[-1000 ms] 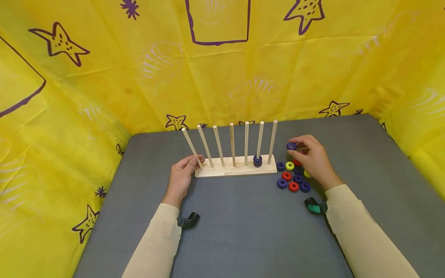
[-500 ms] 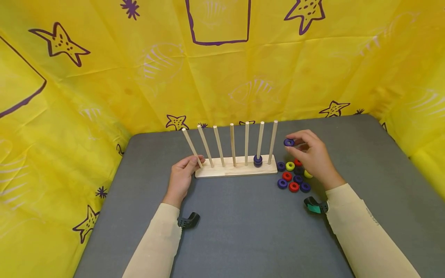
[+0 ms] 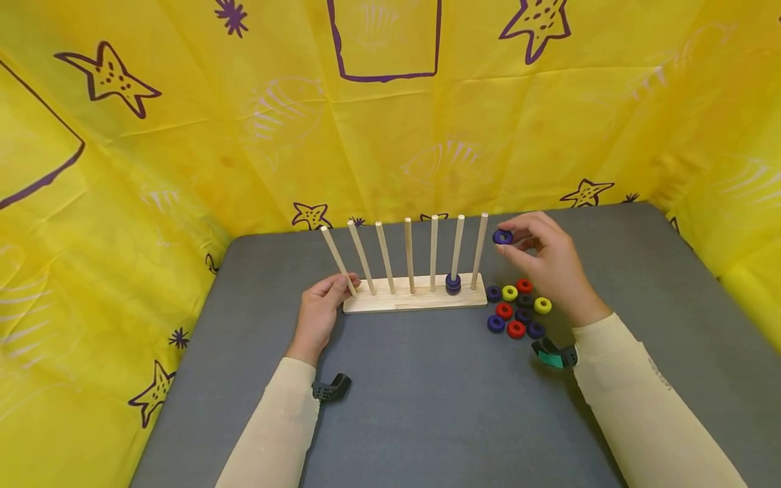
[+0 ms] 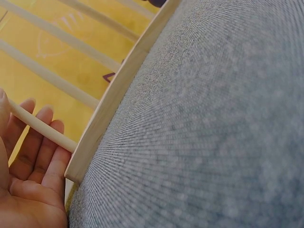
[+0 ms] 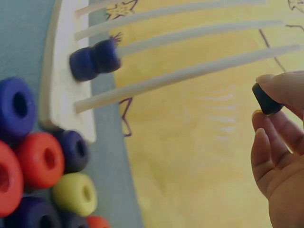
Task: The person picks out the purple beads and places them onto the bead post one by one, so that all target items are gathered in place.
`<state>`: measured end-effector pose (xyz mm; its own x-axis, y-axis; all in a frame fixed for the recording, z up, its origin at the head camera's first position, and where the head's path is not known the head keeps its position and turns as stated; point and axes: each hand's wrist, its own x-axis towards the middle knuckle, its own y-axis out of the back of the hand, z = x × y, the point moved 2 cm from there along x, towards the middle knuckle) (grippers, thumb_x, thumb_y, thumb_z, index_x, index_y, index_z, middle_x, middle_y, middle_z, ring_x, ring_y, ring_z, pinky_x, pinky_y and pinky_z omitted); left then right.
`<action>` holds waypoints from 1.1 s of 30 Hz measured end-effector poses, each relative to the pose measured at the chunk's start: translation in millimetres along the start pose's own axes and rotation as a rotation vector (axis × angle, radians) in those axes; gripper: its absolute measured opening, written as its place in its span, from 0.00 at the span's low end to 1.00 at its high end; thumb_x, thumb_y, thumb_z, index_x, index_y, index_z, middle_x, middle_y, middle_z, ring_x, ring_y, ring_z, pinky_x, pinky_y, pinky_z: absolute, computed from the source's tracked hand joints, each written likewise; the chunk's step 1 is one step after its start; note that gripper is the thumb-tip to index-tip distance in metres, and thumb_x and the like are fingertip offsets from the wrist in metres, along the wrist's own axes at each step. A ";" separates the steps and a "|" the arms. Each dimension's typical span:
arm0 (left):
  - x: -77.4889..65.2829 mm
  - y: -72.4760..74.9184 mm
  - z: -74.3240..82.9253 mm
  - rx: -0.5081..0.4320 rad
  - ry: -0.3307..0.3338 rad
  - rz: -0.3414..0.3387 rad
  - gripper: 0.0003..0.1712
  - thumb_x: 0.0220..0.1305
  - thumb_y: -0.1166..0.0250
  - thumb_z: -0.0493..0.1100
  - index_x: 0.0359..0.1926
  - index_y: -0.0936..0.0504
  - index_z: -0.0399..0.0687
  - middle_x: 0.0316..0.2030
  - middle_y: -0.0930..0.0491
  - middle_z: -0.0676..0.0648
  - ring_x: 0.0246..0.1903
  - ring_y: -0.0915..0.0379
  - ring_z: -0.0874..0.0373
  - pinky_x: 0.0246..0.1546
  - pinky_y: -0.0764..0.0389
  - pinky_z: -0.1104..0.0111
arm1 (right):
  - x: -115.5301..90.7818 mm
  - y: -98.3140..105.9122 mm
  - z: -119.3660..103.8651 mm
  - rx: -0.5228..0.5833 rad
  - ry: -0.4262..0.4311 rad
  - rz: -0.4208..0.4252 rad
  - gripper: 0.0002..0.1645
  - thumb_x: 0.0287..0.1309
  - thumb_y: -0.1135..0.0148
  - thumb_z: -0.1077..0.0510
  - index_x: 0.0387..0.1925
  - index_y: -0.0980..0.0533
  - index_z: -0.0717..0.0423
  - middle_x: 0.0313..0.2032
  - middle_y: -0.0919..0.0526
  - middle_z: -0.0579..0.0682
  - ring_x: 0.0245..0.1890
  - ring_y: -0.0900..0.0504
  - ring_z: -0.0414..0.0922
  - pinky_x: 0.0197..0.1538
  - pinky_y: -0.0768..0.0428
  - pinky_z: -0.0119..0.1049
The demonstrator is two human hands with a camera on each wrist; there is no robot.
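Note:
A wooden peg rack [image 3: 399, 303] with a row of several upright pegs stands on the table. At its left end my left hand [image 3: 320, 308] holds the outermost peg [image 4: 45, 128] low down, thumb in front and fingers behind. Two blue rings [image 3: 453, 283] are stacked on the second peg from the right. Between thumb and fingertips my right hand [image 3: 546, 261] pinches a dark blue ring [image 3: 503, 236]. That ring is beside the upper part of the rightmost peg [image 5: 185, 78], apart from it in the right wrist view.
Right of the rack lies a loose cluster of blue, red [image 3: 516, 330] and yellow rings [image 3: 542, 306] on the grey table [image 3: 415, 407]. A yellow patterned cloth [image 3: 378, 135] hangs behind and at both sides. Each wrist carries a dark strap.
My right hand has risen and moved left with the ring, from above the cluster to near the top of the rightmost peg. The left hand keeps its place on the rack.

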<state>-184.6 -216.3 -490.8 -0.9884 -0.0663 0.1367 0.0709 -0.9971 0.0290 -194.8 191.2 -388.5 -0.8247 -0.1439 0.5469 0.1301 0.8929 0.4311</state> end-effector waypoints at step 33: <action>-1.1 0.1 1.1 0.001 0.001 -0.002 0.21 0.82 0.34 0.47 0.56 0.11 0.30 0.52 0.12 0.34 0.57 0.16 0.47 0.60 0.16 0.62 | 29.2 9.4 -63.2 0.103 0.146 0.021 0.20 0.58 0.24 0.79 0.52 0.15 0.70 0.47 0.18 0.54 0.41 0.20 0.46 0.47 0.18 0.26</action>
<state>-183.3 -216.3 -489.9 -0.9887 -0.0643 0.1357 0.0690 -0.9972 0.0300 -182.9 168.4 -323.2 -0.7326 -0.1785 0.6568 0.0836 0.9341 0.3470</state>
